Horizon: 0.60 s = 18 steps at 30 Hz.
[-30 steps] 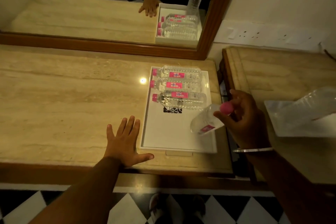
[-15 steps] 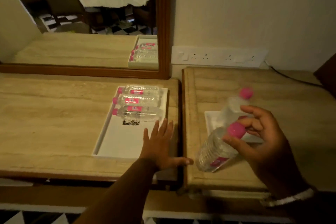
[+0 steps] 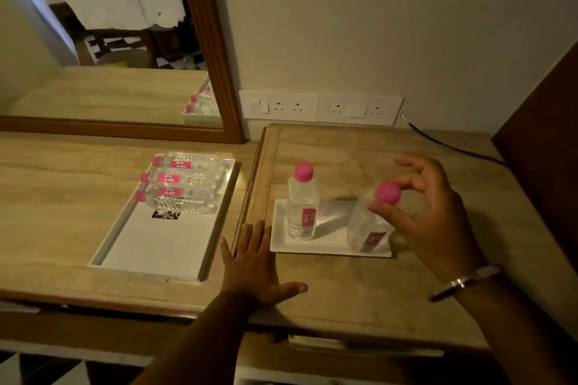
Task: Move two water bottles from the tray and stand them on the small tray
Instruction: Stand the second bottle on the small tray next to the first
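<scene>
1. Head view: two stone-topped benches stand side by side below a wall; the left bench [image 3: 62, 216] carries the large tray [image 3: 162, 247], the right bench [image 3: 359, 291] the small tray [image 3: 325, 244].
2. Large tray: three bottles [image 3: 184, 180] lie on their sides at its 12 o'clock end, pink caps toward 9 o'clock. A black printed mark [image 3: 165, 215] sits just below them.
3. Small tray: one bottle [image 3: 301, 206] stands upright at its 9 o'clock side, pink cap on top.
4. Second bottle [image 3: 369, 225]: tilted, with its base on the small tray at 3 o'clock and its cap leaning toward 1 o'clock.
5. Right hand [image 3: 428, 216]: thumb and forefinger pinch the pink cap [image 3: 388, 193] of the tilted bottle; the remaining fingers are spread loosely. A metal bangle [image 3: 463, 281] circles the wrist.
6. Left hand [image 3: 256, 262]: open, palm flat on the bench at the seam between both tops, at 8 o'clock from the small tray, holding nothing.
7. Wall: a mirror [image 3: 125, 40] at 11 o'clock, and a socket panel [image 3: 319, 107] at 12 o'clock.
</scene>
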### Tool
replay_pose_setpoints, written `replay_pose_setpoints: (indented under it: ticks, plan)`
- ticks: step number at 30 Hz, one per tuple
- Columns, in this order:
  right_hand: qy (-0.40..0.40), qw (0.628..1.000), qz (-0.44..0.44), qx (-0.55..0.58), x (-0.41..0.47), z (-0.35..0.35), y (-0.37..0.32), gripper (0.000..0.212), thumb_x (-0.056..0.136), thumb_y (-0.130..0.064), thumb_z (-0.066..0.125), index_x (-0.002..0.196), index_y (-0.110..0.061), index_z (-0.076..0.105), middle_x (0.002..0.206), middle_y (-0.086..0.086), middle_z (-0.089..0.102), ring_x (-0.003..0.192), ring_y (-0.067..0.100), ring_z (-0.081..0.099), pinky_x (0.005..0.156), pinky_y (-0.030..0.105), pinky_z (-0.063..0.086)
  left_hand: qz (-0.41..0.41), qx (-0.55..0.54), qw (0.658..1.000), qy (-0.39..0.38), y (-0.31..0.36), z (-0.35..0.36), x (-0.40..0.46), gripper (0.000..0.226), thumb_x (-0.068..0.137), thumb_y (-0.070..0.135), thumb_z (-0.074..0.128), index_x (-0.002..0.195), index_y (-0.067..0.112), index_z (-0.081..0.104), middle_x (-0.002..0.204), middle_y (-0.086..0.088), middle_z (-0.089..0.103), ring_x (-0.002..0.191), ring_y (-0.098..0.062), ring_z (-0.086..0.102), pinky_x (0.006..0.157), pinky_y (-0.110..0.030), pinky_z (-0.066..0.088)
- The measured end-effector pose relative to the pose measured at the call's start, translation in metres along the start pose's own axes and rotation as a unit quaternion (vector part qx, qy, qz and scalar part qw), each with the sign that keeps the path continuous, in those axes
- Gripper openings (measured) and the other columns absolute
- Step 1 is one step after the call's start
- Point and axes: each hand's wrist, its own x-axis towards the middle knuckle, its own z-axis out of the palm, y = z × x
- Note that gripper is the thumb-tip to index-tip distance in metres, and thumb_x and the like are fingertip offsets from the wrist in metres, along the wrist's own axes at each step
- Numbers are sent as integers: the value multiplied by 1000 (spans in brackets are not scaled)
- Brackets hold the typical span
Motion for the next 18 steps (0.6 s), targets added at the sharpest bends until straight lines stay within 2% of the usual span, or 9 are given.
replay_pose_setpoints:
  ticks: [2, 6, 10, 13, 15, 18]
  plan:
    - [11, 1000, 6, 4, 3, 7, 11, 67, 66, -34, 79, 122, -32, 42, 89, -20, 62, 93, -1, 59, 73, 6, 39, 6, 5, 1000, 2, 0, -1, -1, 144, 50, 112, 28, 157, 25, -12, 165, -4, -14, 146, -26, -28, 99, -59, -39]
    - [8, 1000, 20, 5, 12, 25, 26, 66, 67, -40, 75, 124, -31, 41, 89, -19, 62, 91, -2, 59, 76, 7, 38, 17, -7, 1000, 11, -1, 1, 1, 141, 52, 111, 31, 158, 25, -6, 165, -4, -9, 148, -27, -23, 102, -59, -37]
    - [22, 999, 26, 5, 14, 35, 32, 67, 69, -38, 76, 125, -27, 42, 92, -9, 65, 90, 3, 60, 76, 12, 41, 25, -17, 999, 18, -3, 4, 2, 141, 53, 110, 33, 159, 24, -3, 166, -5, -5, 149, -27, -19, 105, -60, -34]
    - [36, 998, 43, 16, 13, 38, 33, 67, 70, -47, 71, 127, -25, 44, 96, -17, 61, 94, -5, 56, 76, 4, 39, 29, -19, 999, 27, -2, 3, 1, 144, 51, 111, 34, 159, 22, -3, 166, -5, -5, 149, -26, -20, 106, -61, -32]
    - [34, 997, 61, 34, 10, 38, 37, 73, 70, -59, 67, 130, -29, 40, 106, -22, 58, 102, -8, 53, 77, 4, 39, 32, -45, 997, 49, -2, 1, -1, 143, 54, 110, 31, 159, 18, 1, 166, -6, -3, 149, -26, -17, 108, -62, -29]
    - [22, 991, 111, 68, -9, 37, 56, 81, 69, -66, 65, 136, -36, 31, 131, -6, 54, 118, 5, 51, 88, 19, 44, 37, -118, 987, 105, 1, -9, 2, 128, 68, 102, 24, 158, 12, 9, 165, -11, 8, 151, -31, -3, 113, -64, -17]
